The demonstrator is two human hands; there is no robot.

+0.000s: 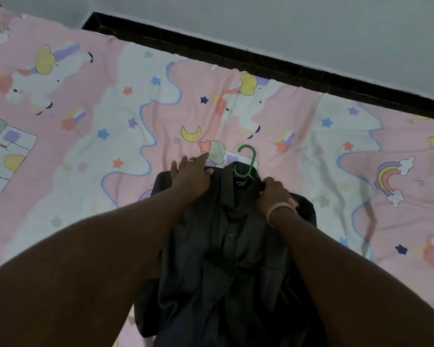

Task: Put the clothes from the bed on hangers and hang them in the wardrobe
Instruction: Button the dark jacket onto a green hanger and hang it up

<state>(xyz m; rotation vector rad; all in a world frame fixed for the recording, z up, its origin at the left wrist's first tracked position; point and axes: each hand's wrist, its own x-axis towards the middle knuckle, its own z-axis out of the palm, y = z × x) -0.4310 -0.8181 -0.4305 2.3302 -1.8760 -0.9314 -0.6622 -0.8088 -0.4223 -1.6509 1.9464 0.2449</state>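
Head view shows us a dark shirt (pixel 226 236) lying on the bed (pixel 90 126) at lower centre, a green hanger (pixel 247 162) hooking out of its collar. Our left hand (pixel 192 175) rests on one shoulder, fingers fairly straight; our right hand (pixel 273 191) curls round the other side of the collar. If we lift by the hook now, we judge a shoulder could slide off. Hanger arms are hidden under cloth, the shirt's hem is cut off below, and no wardrobe is in view.
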